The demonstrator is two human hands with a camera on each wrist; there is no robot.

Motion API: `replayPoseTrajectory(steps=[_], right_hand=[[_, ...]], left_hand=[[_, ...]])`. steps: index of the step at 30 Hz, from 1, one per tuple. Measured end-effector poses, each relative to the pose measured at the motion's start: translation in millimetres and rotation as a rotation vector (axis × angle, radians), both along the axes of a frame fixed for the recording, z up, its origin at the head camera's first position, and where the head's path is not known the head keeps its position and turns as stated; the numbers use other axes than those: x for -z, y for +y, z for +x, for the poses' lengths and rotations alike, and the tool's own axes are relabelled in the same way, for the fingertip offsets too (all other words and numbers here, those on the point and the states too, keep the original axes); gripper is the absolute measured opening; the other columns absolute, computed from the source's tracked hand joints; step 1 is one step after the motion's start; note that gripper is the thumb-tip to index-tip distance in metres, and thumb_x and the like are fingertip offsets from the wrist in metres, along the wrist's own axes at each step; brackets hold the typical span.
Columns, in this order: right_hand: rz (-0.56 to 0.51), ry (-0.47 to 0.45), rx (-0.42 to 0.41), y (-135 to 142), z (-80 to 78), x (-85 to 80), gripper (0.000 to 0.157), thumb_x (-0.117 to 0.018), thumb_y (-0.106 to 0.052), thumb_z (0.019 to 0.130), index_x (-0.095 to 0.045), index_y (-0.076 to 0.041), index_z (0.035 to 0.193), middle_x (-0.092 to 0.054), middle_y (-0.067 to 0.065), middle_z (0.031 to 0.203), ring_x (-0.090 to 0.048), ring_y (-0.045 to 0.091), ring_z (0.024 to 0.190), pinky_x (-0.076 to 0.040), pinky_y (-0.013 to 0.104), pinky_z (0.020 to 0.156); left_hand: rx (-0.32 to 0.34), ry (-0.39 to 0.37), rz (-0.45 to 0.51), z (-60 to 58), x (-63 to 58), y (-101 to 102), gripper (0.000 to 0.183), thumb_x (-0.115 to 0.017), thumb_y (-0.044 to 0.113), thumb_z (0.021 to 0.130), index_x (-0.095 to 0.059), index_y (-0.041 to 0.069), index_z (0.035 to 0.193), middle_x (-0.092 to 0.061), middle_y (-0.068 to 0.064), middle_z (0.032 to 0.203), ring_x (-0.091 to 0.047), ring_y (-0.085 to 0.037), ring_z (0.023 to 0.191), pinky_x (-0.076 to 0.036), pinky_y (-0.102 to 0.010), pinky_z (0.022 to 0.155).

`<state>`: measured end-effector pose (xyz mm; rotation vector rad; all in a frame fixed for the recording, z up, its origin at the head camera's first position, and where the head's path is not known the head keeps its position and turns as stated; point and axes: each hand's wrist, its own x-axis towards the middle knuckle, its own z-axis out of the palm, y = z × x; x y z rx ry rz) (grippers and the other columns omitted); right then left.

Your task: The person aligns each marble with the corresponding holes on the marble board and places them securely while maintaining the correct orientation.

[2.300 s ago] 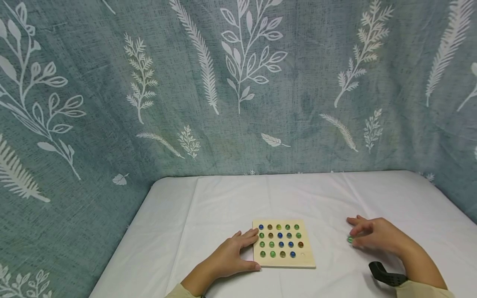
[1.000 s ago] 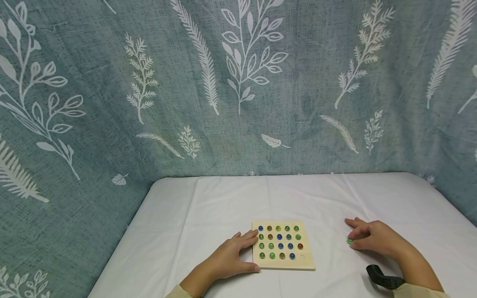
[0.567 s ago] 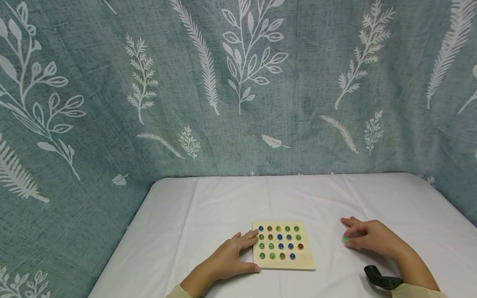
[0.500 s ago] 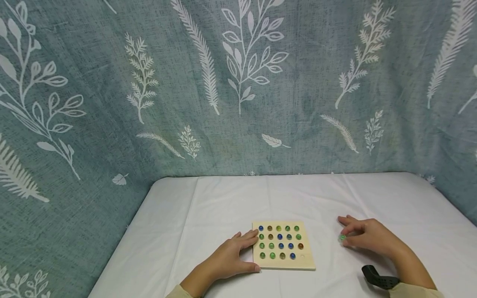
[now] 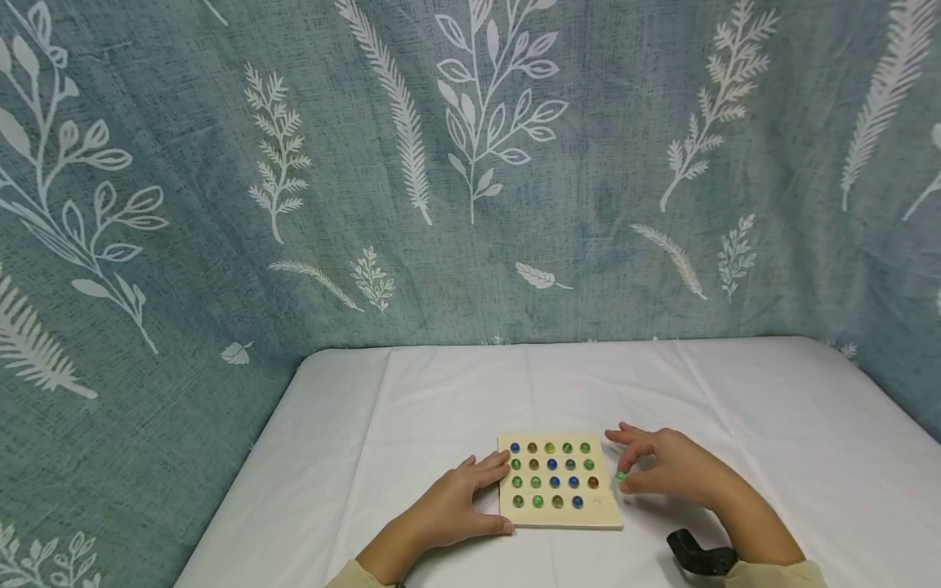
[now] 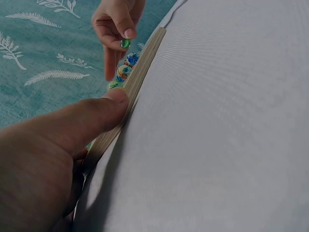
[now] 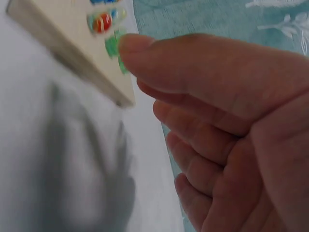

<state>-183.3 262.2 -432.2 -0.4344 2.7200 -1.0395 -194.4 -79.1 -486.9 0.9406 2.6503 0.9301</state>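
A pale wooden board [image 5: 553, 519] lies on the white cloth, its hollows filled with rows of green, blue, yellow-green and amber marbles. One hollow [image 5: 597, 502] at its front right corner holds no marble. My left hand [image 5: 459, 506] rests on the board's left side, fingers extended along that edge and thumb at the front corner. Just off the right edge, my right hand [image 5: 680, 468] pinches a green marble [image 5: 621, 477] between thumb and index finger, the other fingers spread away. The left wrist view shows this marble [image 6: 125, 43] at the fingertips, near the board's far end.
The white cloth [image 5: 412, 392] covers the table around the board. Behind and to the sides hangs a blue-green curtain [image 5: 470, 286] with white leaf prints. A black curved device [image 5: 698, 555] sits at my right wrist.
My right hand has taken up the green marble from the cloth on the right and carried it left to the board's right edge. The left hand and the board have stayed put.
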Motion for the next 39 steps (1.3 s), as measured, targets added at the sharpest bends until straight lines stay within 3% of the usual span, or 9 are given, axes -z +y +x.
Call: replayPoseTrajectory(steps=[6,13,24,39], right_hand=[[0.042,-0.003,0.004,-20,4.5,-3.6,0.016,-0.083,-0.029,0.066,-0.069,-0.025,0.072,-0.054,0.006,0.136,-0.028,0.036,0.139,-0.019,0.071,0.104],[0.095,0.009,-0.012,-31,7.1,0.8,0.017,-0.084,-0.029,0.062,-0.068,-0.028,0.065,-0.055,0.009,0.135,-0.029,0.036,0.139,-0.027,0.064,0.105],[0.213,0.059,-0.024,-39,10.0,-0.1,0.02,-0.085,-0.03,0.06,-0.065,-0.029,0.058,-0.055,0.013,0.134,-0.032,0.038,0.137,-0.032,0.06,0.105],[0.243,0.042,0.008,-45,14.5,-2.7,0.026,-0.088,-0.033,0.056,-0.063,-0.026,0.055,-0.055,0.012,0.134,-0.034,0.038,0.136,-0.035,0.057,0.105]], left_hand=[[0.003,-0.001,-0.003,-1.0,-0.5,0,0.083,-0.07,0.063,0.07,-0.047,0.024,0.139,-0.029,0.018,0.15,-0.026,-0.021,0.142,-0.025,-0.053,0.113],[0.011,0.001,0.001,-1.6,-0.9,0,0.082,-0.071,0.061,0.07,-0.048,0.023,0.139,-0.03,0.018,0.149,-0.027,-0.014,0.141,-0.024,-0.05,0.115],[0.011,-0.016,0.001,-0.7,-2.0,0,0.083,-0.071,0.061,0.07,-0.047,0.023,0.139,-0.029,0.018,0.15,-0.026,-0.019,0.142,-0.025,-0.055,0.113],[0.007,-0.026,0.001,0.4,-2.2,-1,0.081,-0.071,0.06,0.071,-0.046,0.025,0.139,-0.028,0.018,0.151,-0.025,-0.021,0.142,-0.024,-0.056,0.113]])
